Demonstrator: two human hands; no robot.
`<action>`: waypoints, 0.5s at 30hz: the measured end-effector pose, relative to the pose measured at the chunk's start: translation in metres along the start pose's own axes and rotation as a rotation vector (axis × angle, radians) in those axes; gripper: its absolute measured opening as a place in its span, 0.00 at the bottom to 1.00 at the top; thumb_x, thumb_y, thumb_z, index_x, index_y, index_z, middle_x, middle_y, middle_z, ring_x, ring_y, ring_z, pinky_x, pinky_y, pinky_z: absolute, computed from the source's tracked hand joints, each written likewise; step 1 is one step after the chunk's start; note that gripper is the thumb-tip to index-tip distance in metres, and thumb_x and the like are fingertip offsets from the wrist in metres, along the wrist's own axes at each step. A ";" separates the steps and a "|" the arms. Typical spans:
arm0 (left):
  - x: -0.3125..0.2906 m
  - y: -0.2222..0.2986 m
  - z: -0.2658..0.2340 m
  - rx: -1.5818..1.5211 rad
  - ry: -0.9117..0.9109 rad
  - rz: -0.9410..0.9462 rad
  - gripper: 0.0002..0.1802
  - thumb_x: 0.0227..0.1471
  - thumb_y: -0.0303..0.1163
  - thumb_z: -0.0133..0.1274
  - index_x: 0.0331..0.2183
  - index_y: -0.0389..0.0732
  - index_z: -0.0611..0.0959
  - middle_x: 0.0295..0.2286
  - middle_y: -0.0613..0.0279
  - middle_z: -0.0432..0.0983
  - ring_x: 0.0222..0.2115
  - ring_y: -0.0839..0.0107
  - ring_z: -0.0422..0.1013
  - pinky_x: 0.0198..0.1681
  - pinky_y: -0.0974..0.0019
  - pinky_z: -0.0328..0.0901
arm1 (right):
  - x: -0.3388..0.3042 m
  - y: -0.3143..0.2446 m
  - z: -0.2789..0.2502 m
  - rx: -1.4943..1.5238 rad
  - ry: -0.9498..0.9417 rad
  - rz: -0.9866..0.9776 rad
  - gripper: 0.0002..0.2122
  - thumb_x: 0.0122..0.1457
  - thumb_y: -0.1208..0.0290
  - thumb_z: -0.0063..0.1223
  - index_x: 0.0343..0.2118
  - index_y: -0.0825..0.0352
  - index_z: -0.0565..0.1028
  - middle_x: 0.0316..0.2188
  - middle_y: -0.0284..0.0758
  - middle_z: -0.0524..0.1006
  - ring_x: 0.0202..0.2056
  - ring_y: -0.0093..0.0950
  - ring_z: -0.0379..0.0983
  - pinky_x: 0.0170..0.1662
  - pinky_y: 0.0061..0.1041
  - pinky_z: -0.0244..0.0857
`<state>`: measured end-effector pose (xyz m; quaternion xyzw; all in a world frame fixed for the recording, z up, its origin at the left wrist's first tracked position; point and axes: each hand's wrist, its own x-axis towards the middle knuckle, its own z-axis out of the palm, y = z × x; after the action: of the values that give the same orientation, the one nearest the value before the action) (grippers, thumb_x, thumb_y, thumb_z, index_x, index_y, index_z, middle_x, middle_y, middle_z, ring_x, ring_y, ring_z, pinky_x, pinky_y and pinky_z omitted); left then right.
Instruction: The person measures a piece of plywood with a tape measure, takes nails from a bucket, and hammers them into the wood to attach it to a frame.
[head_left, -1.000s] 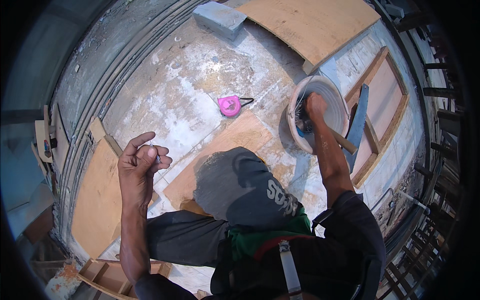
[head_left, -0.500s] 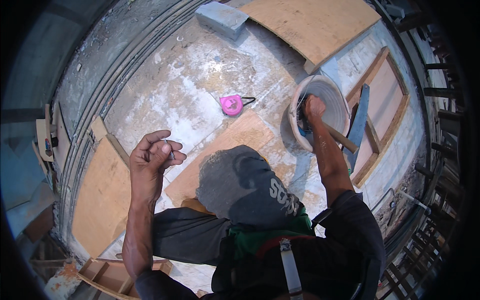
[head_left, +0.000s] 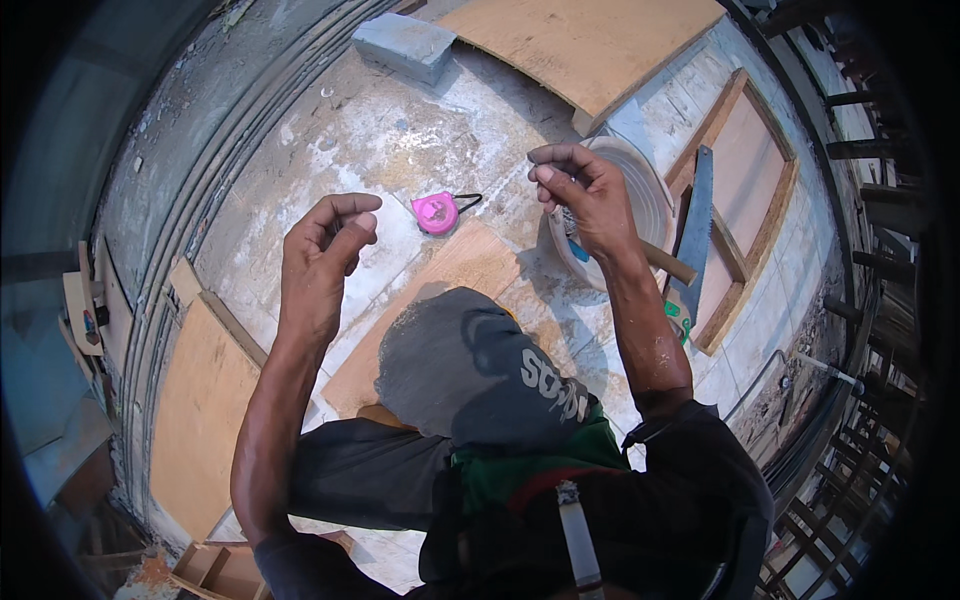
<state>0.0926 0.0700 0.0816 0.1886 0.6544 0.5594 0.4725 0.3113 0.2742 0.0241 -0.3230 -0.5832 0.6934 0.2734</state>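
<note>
My left hand (head_left: 325, 260) is raised to the left of the pink tape measure (head_left: 437, 213), fingers curled in and thumb close to the forefinger. What lies inside its curl is hidden. In front of the pale bucket (head_left: 640, 165) hangs my right hand (head_left: 588, 197), its thumb and fingertips drawn together. Anything in that pinch is too small to make out. A wooden handle (head_left: 668, 264) sticks out over the bucket's near rim, and something blue (head_left: 578, 252) shows inside. Below the tape measure, a plywood strip (head_left: 440, 290) runs partly under my leg.
A handsaw (head_left: 697, 230) leans beside the bucket, against a wood-framed panel (head_left: 770, 180). At the back, a plywood sheet (head_left: 590, 45) lies by a grey block (head_left: 405, 45). Another plywood piece (head_left: 205, 400) is at left, near long cables or pipes (head_left: 195, 190).
My right hand has come up out of the bucket, moving left. The left hand has risen and turned; thin shiny pieces like nails that showed between its fingers are now hidden.
</note>
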 end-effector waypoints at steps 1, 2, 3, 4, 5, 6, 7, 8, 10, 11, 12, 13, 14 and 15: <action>0.001 0.005 0.020 0.136 0.049 0.116 0.15 0.52 0.33 0.53 0.41 0.36 0.80 0.29 0.65 0.75 0.25 0.81 0.62 0.28 0.76 0.55 | 0.001 -0.012 0.027 0.095 -0.099 0.014 0.09 0.58 0.73 0.59 0.38 0.71 0.76 0.27 0.34 0.78 0.26 0.19 0.73 0.28 0.17 0.66; 0.004 0.009 0.035 0.270 0.097 0.229 0.16 0.54 0.36 0.56 0.42 0.38 0.82 0.31 0.65 0.77 0.25 0.83 0.64 0.28 0.76 0.55 | 0.002 -0.020 0.045 0.187 -0.197 0.032 0.09 0.57 0.73 0.60 0.38 0.72 0.75 0.27 0.33 0.78 0.26 0.19 0.74 0.28 0.17 0.67; 0.007 0.009 0.043 0.275 0.104 0.231 0.16 0.54 0.36 0.56 0.42 0.38 0.82 0.31 0.65 0.77 0.25 0.83 0.64 0.28 0.76 0.55 | 0.004 -0.021 0.056 0.193 -0.203 0.029 0.09 0.57 0.73 0.60 0.38 0.72 0.75 0.27 0.33 0.78 0.26 0.19 0.74 0.28 0.17 0.67; 0.010 0.007 0.047 0.200 0.066 0.252 0.16 0.53 0.37 0.58 0.42 0.39 0.83 0.31 0.67 0.78 0.26 0.83 0.65 0.28 0.76 0.55 | 0.007 -0.021 0.066 0.298 -0.271 0.090 0.11 0.56 0.73 0.61 0.39 0.72 0.74 0.26 0.33 0.78 0.26 0.19 0.74 0.28 0.17 0.67; 0.012 0.005 0.048 0.128 0.032 0.266 0.15 0.53 0.38 0.61 0.41 0.41 0.84 0.32 0.68 0.79 0.26 0.84 0.66 0.28 0.76 0.56 | 0.008 -0.020 0.073 0.406 -0.341 0.159 0.13 0.55 0.73 0.62 0.40 0.72 0.72 0.25 0.34 0.79 0.26 0.20 0.75 0.28 0.17 0.67; 0.013 0.006 0.047 0.130 0.054 0.262 0.15 0.53 0.38 0.61 0.41 0.41 0.84 0.32 0.68 0.79 0.26 0.84 0.66 0.28 0.76 0.56 | 0.009 -0.021 0.077 0.412 -0.360 0.168 0.13 0.55 0.73 0.62 0.40 0.72 0.72 0.25 0.34 0.79 0.26 0.20 0.75 0.28 0.17 0.67; 0.015 0.006 0.045 0.098 0.020 0.268 0.13 0.53 0.35 0.61 0.39 0.40 0.85 0.31 0.68 0.79 0.26 0.84 0.66 0.28 0.76 0.56 | 0.011 -0.023 0.078 0.404 -0.344 0.160 0.15 0.55 0.73 0.63 0.42 0.72 0.70 0.25 0.34 0.78 0.25 0.20 0.75 0.27 0.16 0.67; 0.013 0.010 0.039 0.077 0.002 0.275 0.10 0.53 0.33 0.61 0.37 0.39 0.85 0.29 0.68 0.79 0.25 0.84 0.66 0.28 0.76 0.56 | 0.012 -0.024 0.083 0.407 -0.343 0.153 0.18 0.54 0.73 0.63 0.44 0.71 0.69 0.24 0.35 0.78 0.24 0.20 0.75 0.27 0.16 0.66; 0.009 0.006 0.020 0.132 0.038 0.222 0.09 0.53 0.33 0.61 0.34 0.38 0.85 0.27 0.68 0.78 0.25 0.83 0.66 0.27 0.75 0.58 | 0.012 -0.022 0.094 0.294 -0.385 0.172 0.19 0.53 0.72 0.64 0.44 0.72 0.68 0.25 0.37 0.79 0.25 0.21 0.76 0.28 0.17 0.67; 0.007 0.005 0.016 0.113 0.016 0.244 0.09 0.53 0.34 0.61 0.34 0.39 0.84 0.26 0.68 0.78 0.26 0.83 0.67 0.28 0.75 0.58 | 0.009 -0.018 0.096 0.258 -0.402 0.176 0.19 0.54 0.71 0.64 0.45 0.72 0.68 0.27 0.37 0.80 0.27 0.22 0.76 0.31 0.18 0.69; 0.001 0.005 0.008 0.104 0.010 0.266 0.10 0.54 0.35 0.61 0.33 0.39 0.83 0.26 0.69 0.77 0.26 0.82 0.67 0.28 0.75 0.59 | 0.004 -0.021 0.100 0.115 -0.384 0.167 0.20 0.54 0.70 0.64 0.46 0.73 0.70 0.29 0.38 0.80 0.30 0.23 0.77 0.34 0.19 0.69; -0.004 -0.001 -0.009 0.134 0.031 0.302 0.10 0.54 0.36 0.60 0.33 0.40 0.83 0.25 0.69 0.77 0.27 0.82 0.67 0.29 0.74 0.59 | 0.001 -0.016 0.099 -0.041 -0.371 0.125 0.19 0.55 0.68 0.63 0.45 0.73 0.71 0.30 0.40 0.80 0.32 0.26 0.77 0.35 0.22 0.69; -0.011 -0.006 -0.028 0.163 0.047 0.332 0.10 0.55 0.37 0.60 0.33 0.40 0.82 0.25 0.69 0.77 0.27 0.81 0.68 0.29 0.74 0.60 | -0.004 -0.010 0.080 -0.224 -0.311 0.073 0.18 0.55 0.67 0.62 0.44 0.72 0.71 0.32 0.41 0.79 0.33 0.29 0.77 0.36 0.25 0.69; -0.024 0.000 -0.051 0.186 0.073 0.329 0.09 0.55 0.37 0.59 0.33 0.42 0.81 0.25 0.69 0.77 0.28 0.81 0.68 0.29 0.73 0.60 | -0.006 0.002 0.055 -0.417 -0.235 0.024 0.18 0.55 0.65 0.61 0.42 0.72 0.72 0.33 0.43 0.79 0.34 0.32 0.76 0.37 0.28 0.69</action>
<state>0.0621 0.0230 0.0879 0.3152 0.6806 0.5726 0.3311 0.2732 0.2345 0.0294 -0.2963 -0.7379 0.5939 0.1228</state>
